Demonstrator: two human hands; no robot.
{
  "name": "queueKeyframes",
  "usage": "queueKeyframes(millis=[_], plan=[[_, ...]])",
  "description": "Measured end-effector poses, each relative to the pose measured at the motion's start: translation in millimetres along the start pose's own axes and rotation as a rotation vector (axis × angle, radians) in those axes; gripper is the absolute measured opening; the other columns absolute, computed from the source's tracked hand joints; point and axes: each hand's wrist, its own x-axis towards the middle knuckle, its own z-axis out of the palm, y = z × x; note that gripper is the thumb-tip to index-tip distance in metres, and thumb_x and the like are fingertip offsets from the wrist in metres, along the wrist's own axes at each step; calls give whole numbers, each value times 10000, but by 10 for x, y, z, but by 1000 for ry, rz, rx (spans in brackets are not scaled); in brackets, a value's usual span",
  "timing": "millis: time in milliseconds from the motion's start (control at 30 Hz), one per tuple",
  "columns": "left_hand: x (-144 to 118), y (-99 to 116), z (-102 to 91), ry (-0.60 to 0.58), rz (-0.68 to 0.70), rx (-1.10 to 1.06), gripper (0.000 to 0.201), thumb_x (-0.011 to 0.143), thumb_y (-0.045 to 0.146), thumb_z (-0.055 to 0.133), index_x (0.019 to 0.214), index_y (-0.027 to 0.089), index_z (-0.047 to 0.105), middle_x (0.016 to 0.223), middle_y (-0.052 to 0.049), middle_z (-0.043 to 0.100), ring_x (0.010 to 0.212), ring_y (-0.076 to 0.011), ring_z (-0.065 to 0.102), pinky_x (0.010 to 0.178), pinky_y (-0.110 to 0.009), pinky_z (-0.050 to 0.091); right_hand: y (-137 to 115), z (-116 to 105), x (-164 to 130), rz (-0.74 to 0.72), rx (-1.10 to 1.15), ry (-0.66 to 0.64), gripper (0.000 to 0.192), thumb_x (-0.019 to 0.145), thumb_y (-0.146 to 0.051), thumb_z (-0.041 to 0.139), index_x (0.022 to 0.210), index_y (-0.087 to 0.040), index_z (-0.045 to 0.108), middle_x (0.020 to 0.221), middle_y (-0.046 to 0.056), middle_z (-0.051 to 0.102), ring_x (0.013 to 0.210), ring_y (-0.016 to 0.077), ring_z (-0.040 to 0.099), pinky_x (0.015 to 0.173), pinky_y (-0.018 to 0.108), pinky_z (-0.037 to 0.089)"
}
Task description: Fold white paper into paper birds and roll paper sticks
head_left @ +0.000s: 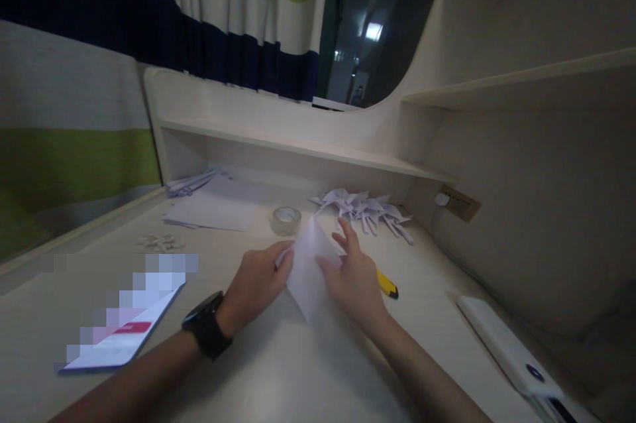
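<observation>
Striped curtains [248, 12] in white, green and navy hang beyond the fingers, next to a dark window pane [380, 25] that reflects a bright light. Under them, a long pale shelf [278, 138] runs across the back of a light wooden worktop [253, 383], with more side shelves [527, 81] high to the right of the fingers. Over the middle of the worktop, a pointed piece of white paper [309, 277] sits between the two hands: the left hand [259, 282] has thumb and fingers pinched on its left edge, while the right hand [354, 280] lays its thumb against the face, fingers spread past the right edge; whether they clamp it I cannot tell. Just beyond the fingers stands a roll of clear tape [286, 228]; farther back lie loose sheets [213, 205] to the left and a row of folded paper shapes [360, 205] to the right. Beside the right hand is a yellow-and-black tool [387, 284]. Left of the left fingers lie small pale bits [159, 243] and, nearer, a partly blurred screen [119, 347]. Well right of the fingers, a wall socket [464, 203] holds a white plug [441, 199].
</observation>
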Motion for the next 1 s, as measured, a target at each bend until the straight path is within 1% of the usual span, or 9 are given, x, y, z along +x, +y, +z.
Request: queueKeyframes(millis=[67,133,167,233,333,433,600,767,1000], plan=[[13,1,-26,7,-16,-13,361,912,384,421,1102,200,667,763,-30,730,536,-175,660,569,-246,464,123,-10,110,41,7,16,721,753,-272,651,1402,-269,338,957,80,702,850,253,671,773,409,509],[41,-25,-53,14,-48,-58,356,913,396,419,1050,190,674,764,-27,724,528,-170,661,549,-242,474,279,-51,240,142,123,-125,728,724,-290,676,1380,-238,364,771,38,694,653,213,669,616,350,532],[57,-47,-61,18,-68,-88,353,910,403,424,1028,187,676,777,-29,722,535,-171,664,533,-240,479,355,-74,298,206,217,-226,741,712,-320,689,1371,-213,368,732,31,685,567,193,651,536,321,525],[89,-102,-61,21,-111,-154,353,902,420,437,1009,181,674,833,-40,720,559,-177,671,501,-240,496,492,-107,381,276,385,-414,655,694,-389,706,1263,-150,486,743,55,687,526,173,643,472,281,514],[129,-189,-22,3,-182,-256,365,881,446,477,1037,169,658,892,-59,711,609,-194,681,476,-254,530,651,-101,412,283,529,-545,493,652,-467,737,957,-91,646,778,93,694,582,170,663,503,260,531],[159,-266,39,-52,-258,-351,387,812,449,590,1046,147,646,892,-79,705,646,-217,687,464,-272,555,776,-58,376,279,604,-523,472,648,-499,745,861,-84,669,754,90,694,592,161,659,531,257,539],[178,-352,99,-204,-286,-463,366,773,422,648,975,117,664,869,-91,696,637,-211,679,503,-303,583,894,-63,320,261,703,-546,438,672,-452,753,927,-104,674,822,86,701,615,150,648,527,241,535],[170,-303,37,-251,-315,-562,404,748,447,684,989,122,679,785,-66,697,617,-185,657,510,-272,561,928,-156,323,287,791,-608,443,623,-394,794,946,-111,684,854,72,698,620,138,636,505,222,530],[179,-313,-41,-370,-372,-779,431,714,391,740,1049,125,680,941,-91,701,725,-156,647,647,-258,541,1073,-172,345,359,891,-594,350,645,-293,772,940,-113,717,773,78,706,562,137,639,517,240,547]])
